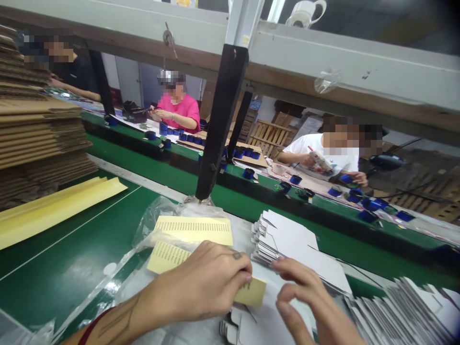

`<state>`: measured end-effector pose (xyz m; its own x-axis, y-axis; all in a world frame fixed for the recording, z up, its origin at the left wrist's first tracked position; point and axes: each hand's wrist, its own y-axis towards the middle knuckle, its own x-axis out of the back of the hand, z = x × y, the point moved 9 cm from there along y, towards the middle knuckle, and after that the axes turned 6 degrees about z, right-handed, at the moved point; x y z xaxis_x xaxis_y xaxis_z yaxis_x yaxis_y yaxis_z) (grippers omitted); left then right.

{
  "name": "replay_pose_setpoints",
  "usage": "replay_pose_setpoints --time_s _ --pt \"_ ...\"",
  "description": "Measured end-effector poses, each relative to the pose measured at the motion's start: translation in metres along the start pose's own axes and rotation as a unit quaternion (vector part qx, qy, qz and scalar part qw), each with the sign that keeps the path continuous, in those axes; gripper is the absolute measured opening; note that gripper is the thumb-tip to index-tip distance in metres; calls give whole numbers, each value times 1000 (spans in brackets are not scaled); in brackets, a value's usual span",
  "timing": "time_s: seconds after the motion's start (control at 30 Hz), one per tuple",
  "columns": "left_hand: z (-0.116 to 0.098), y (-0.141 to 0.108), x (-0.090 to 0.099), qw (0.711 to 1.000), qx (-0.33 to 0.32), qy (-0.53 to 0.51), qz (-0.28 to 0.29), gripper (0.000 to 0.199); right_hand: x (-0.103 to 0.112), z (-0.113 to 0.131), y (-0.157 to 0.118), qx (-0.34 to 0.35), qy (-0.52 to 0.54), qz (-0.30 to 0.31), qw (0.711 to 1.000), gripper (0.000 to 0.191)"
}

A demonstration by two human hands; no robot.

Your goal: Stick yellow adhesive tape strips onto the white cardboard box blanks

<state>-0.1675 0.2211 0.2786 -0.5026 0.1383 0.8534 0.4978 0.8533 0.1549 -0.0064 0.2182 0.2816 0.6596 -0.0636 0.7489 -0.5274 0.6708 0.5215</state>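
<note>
A person's left hand [201, 282] is pinching a yellow label strip [250, 292] above a white die-cut card [266, 318], while the right hand [309, 297], fingers loosely curled and spread from it, is hovering just beside a stack of white cards [287, 239]. Yellow label sheets [194, 230] are lying on a clear plastic bag [161, 223]. Beyond a black post [221, 124], blue cups [370, 203], contents too small to tell, are lining a green conveyor [345, 254] before a co-worker in a pink shirt [179, 108].
</note>
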Motion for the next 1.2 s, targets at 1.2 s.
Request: replay_pose_setpoints --time_s 1.2 --pt "-39 -21 -53 955 -146 224 126 8 -75 -67 -8 -301 167 221 913 27"
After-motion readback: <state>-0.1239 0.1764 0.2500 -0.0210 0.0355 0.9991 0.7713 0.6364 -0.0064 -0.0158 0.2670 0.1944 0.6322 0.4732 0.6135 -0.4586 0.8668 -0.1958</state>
